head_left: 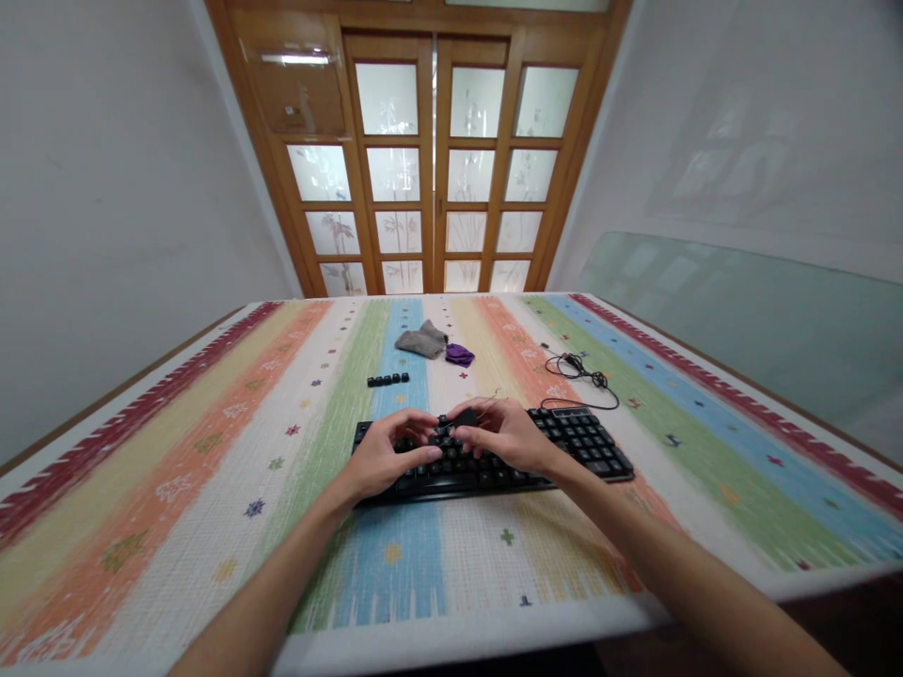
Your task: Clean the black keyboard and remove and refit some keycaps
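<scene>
A black keyboard (458,481) lies in front of me on the patterned cloth. My right hand (512,434) is closed over its middle, pinching a small black tool with thin wires, which looks like a keycap puller (464,417). My left hand (392,453) rests on the keyboard's left part, thumb and fingers apart. Its fingertips come close to a raised black key (443,425) between the hands; whether they touch it I cannot tell. Beyond the keyboard, several loose black keycaps (388,380) stand in a row.
A grey cloth (421,340) and a purple cloth bundle (460,354) lie farther back. The keyboard's black cable (579,373) is coiled at the right. A striped tablecloth (232,489) covers the table; behind it are wooden glazed doors (434,160).
</scene>
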Action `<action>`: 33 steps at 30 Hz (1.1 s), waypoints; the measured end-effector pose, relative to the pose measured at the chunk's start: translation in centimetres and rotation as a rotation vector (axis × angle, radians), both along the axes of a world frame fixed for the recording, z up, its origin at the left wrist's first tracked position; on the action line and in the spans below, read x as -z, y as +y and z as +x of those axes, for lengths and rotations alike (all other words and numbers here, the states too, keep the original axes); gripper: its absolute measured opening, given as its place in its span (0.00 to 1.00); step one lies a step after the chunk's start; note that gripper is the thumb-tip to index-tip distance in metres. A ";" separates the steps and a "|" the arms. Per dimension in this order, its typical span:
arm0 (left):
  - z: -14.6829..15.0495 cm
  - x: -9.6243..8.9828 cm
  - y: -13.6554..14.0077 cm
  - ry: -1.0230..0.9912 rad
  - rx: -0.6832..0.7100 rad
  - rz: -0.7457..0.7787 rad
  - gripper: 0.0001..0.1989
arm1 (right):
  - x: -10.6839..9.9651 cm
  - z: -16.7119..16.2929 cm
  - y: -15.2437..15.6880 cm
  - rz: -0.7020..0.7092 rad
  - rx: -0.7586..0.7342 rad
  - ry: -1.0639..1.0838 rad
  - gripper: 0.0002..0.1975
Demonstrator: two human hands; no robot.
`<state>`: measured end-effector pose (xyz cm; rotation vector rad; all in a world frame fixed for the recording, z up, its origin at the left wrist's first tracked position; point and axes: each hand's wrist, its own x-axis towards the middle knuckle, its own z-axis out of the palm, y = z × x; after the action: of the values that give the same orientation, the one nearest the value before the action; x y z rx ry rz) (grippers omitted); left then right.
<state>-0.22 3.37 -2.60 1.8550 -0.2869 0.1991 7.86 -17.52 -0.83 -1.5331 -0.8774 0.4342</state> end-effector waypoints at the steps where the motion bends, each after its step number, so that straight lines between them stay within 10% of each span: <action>1: 0.0 0.0 -0.1 -0.006 -0.016 0.013 0.18 | 0.2 -0.1 0.0 0.010 0.016 0.003 0.17; 33: -0.2 -1.8 0.0 -0.218 -0.092 0.553 0.05 | 1.7 -1.6 -0.8 0.055 0.337 -0.549 0.12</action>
<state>-0.46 3.38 -0.82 2.4006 -0.4395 0.4195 6.28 -18.31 -2.48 -1.7391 -1.0070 -0.2695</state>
